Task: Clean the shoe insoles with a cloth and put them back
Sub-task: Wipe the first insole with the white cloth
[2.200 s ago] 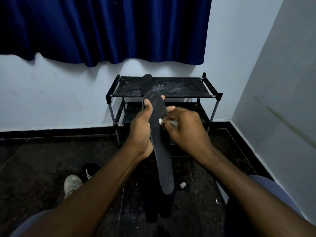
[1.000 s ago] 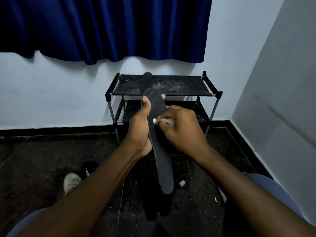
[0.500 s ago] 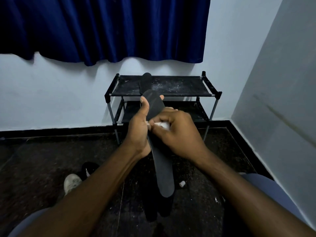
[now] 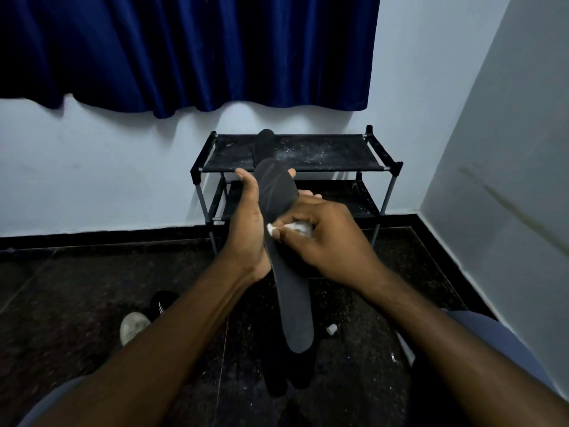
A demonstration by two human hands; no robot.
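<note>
A long black insole (image 4: 292, 306) stands nearly upright in front of me, toe end up. My left hand (image 4: 248, 223) grips its upper part from the left, thumb on the front face and fingertips showing behind the right edge. My right hand (image 4: 326, 238) pinches a small white cloth (image 4: 292, 228) and presses it against the insole's middle, close to the left thumb. A second black insole (image 4: 261, 146) lies on the top shelf of the black shoe rack (image 4: 338, 152) against the wall.
A black shoe (image 4: 160, 303) and a white shoe (image 4: 132, 328) lie on the dark floor at the lower left. A small white scrap (image 4: 332, 329) sits on the floor right of the insole. Walls close the back and right side; a blue curtain (image 4: 184, 50) hangs above.
My right hand has slid the cloth leftward and slightly down across the insole, from its right edge to beside the left thumb. The left hand's grip is unchanged.
</note>
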